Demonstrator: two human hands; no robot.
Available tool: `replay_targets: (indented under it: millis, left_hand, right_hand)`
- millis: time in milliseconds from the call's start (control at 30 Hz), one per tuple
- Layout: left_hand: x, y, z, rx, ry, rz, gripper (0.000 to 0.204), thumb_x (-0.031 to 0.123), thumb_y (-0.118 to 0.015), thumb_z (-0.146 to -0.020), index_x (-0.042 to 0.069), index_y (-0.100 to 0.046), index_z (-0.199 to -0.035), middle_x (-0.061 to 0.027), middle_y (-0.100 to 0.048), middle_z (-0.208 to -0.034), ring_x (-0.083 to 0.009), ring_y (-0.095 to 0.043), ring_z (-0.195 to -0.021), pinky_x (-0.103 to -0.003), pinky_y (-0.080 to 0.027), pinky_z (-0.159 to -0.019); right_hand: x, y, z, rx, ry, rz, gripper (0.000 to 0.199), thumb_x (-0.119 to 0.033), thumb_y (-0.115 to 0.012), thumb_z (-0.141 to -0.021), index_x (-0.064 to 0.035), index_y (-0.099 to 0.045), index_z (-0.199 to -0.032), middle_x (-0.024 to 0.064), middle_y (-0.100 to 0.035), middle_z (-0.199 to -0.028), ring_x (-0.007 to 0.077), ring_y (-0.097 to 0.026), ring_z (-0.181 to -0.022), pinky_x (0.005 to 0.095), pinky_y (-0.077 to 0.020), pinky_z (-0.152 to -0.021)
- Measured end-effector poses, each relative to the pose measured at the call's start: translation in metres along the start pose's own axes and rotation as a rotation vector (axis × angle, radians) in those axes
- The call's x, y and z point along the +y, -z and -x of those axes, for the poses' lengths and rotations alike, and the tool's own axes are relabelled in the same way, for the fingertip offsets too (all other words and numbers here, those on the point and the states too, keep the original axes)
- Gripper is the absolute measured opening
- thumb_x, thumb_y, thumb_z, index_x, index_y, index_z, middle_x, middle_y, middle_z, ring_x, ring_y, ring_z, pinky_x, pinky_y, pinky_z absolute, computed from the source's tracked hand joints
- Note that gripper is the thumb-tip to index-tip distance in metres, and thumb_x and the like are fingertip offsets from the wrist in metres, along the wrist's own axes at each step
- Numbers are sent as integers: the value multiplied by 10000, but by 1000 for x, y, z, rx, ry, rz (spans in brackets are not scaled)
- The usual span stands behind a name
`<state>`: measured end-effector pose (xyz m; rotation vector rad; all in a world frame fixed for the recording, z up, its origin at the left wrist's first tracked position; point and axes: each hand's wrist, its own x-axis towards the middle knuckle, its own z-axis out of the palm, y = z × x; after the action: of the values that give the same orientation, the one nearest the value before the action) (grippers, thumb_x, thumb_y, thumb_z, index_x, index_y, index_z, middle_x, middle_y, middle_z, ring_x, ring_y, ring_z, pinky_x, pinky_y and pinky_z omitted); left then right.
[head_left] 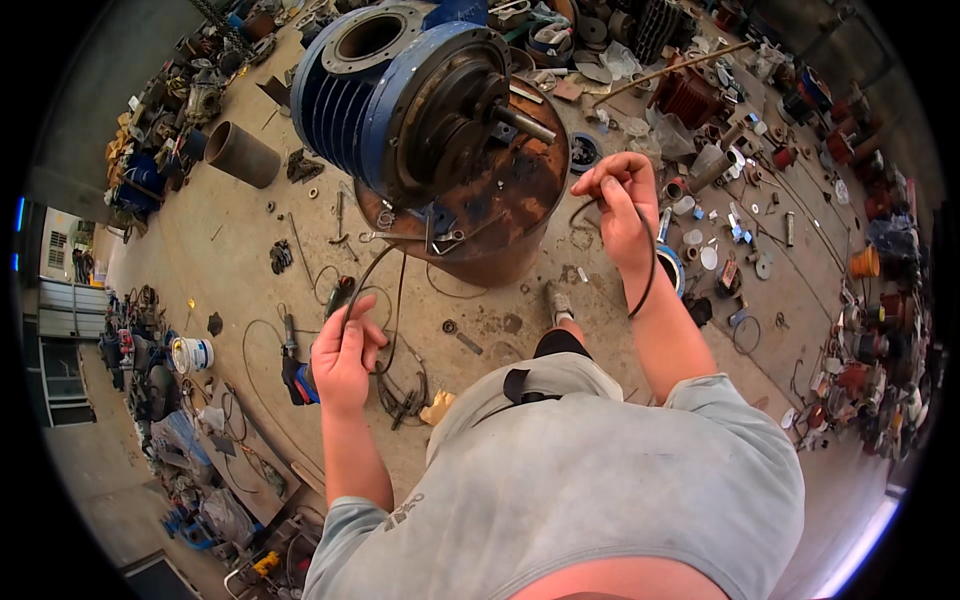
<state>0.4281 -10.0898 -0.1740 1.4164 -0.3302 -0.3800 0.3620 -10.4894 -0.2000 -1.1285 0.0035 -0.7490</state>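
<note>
Head view: both hands (345,355) (622,200) grip thin, curving black cable (650,270).

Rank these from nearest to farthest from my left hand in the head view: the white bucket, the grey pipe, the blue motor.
From the left hand:
1. White bucket, on the floor to its left.
2. Grey pipe, up and left.
3. Blue motor, on the rusty drum ahead.

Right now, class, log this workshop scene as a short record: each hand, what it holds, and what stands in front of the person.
left hand: closed on one end of a thin dark cable
right hand: raised, pinching the cable's other end
in front: blue finned motor lying on a rusty drum
floor: concrete, strewn with metal parts; grey pipe at left
</note>
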Motion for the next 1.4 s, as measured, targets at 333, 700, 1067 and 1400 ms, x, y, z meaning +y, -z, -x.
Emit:
replay_targets:
  millis: [333, 700, 1067, 1400]
  left_hand:
    - [48, -47, -55, -455, -40, 572, 464, 308, -444, -1132, -32, -559, -1426, -34, -521, -807, -87, -372, -522, -248, -270, -427]
    - [-28, -94, -153, 83, -89, -96, 242, 118, -494, -1107, -7, -630, -1265, -24, -637, -940, -81, -567, -763, -235, -484, -690]
    - [-66, -140, -197, 662, -460, -786, 169, 59, -678, -991, -6, -736, -1136, -110, -724, -1066, -199, -735, -873, -305, -585, -773]
    - [-79, -168, -213, 920, -476, -1036, 158, 113, -731, -962, 69, -768, -1109, -118, -749, -1016, -276, -728, -851, -349, -570, -738]
  right_hand:
    - [28, -24, 43, -187, -647, 198, 319, -275, -571, -1071, -76, -661, -1304, -22, -691, -1007, 40, -516, -686, 191, -421, -624]
    - [35, 62, -41, -10, -666, 139, 275, -198, -591, -1051, -59, -541, -1283, 53, -736, -1012, 59, -608, -684, 206, -447, -611]
    - [121, 113, -181, -77, -420, 324, 188, -97, -707, -978, -22, -678, -1147, 39, -694, -912, 113, -651, -725, 269, -526, -681]
    - [177, 85, -236, -187, -392, 315, 195, -69, -734, -963, 17, -738, -1138, 68, -750, -912, 116, -687, -781, 287, -557, -716]
